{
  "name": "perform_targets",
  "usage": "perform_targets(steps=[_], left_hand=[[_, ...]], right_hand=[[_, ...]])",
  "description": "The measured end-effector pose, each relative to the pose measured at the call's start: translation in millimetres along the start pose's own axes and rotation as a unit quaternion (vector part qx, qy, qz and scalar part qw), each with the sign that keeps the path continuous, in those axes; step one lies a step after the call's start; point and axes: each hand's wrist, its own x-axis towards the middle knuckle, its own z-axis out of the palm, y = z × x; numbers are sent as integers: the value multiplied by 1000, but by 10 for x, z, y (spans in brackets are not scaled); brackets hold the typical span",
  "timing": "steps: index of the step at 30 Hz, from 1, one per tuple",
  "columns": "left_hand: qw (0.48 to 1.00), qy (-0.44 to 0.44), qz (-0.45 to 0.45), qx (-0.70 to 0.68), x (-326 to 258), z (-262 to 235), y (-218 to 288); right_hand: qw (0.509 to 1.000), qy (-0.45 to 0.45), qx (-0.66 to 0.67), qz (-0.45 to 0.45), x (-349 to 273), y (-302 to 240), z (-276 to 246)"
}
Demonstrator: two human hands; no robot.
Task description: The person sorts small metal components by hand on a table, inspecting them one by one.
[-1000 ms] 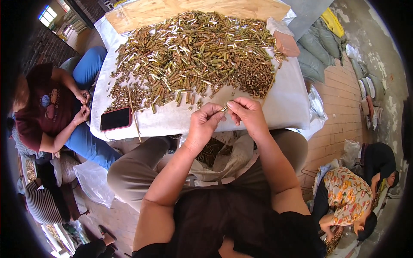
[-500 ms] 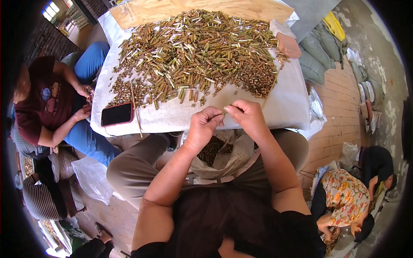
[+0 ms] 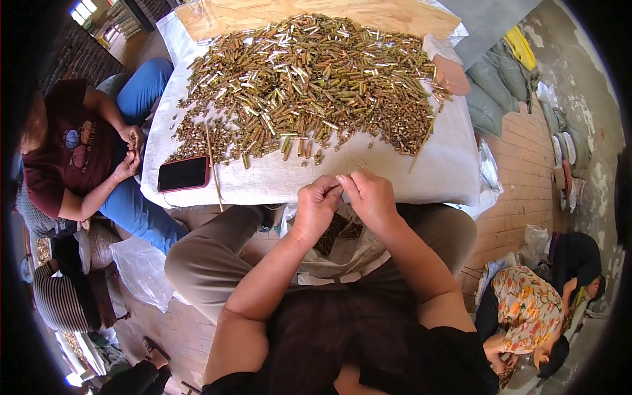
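Note:
My left hand (image 3: 317, 205) and my right hand (image 3: 371, 200) meet over the front edge of the table, fingers pinched and thumbs nearly touching. Whatever lies between the fingertips is mostly hidden and too small to name. A thin yellowish tip (image 3: 359, 165) shows just above my right hand's knuckles; whether it is held I cannot tell. Beyond them a wide heap of small brass-coloured metal tubes (image 3: 309, 79) covers much of the white-covered table (image 3: 434, 181). Shorter pieces (image 3: 405, 131) gather along its near right side. Below my hands, between my knees, hangs an open pale sack (image 3: 359, 257) with dark pieces inside.
A dark phone (image 3: 182, 174) lies at the table's left front, beside a thin stick (image 3: 214, 168). Another stick (image 3: 424, 141) and a brick (image 3: 451, 76) are at the right. A wooden board (image 3: 316, 16) backs the heap. People sit or bend at both sides; filled sacks (image 3: 490, 85) line the right.
Both hands have drawn slightly down toward me and stay together. The small yellowish piece seen between the fingertips before is now mostly hidden. The view has shifted slightly.

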Motion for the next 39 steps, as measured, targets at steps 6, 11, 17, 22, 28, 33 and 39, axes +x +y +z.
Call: perform_targets(steps=[6, 11, 17, 22, 28, 33, 39], left_hand=[[932, -48, 172, 314, 278, -295, 95], [838, 75, 141, 522, 748, -398, -138], [852, 75, 137, 499, 762, -397, -58], [981, 15, 69, 183, 455, -289, 54], [995, -82, -28, -39, 107, -94, 183], [996, -60, -12, -70, 27, -29, 200], [996, -55, 0, -75, -2, 13, 199]], right_hand=[[993, 52, -98, -49, 369, 309, 230], [984, -2, -168, -59, 560, 375, 419], [996, 15, -85, -15, 473, 478, 343], [867, -37, 430, 250, 365, 251, 63], [841, -50, 482, 242, 171, 73, -173], [850, -54, 459, 251, 97, 49, -266], [886, -34, 398, 238, 78, 50, -261]])
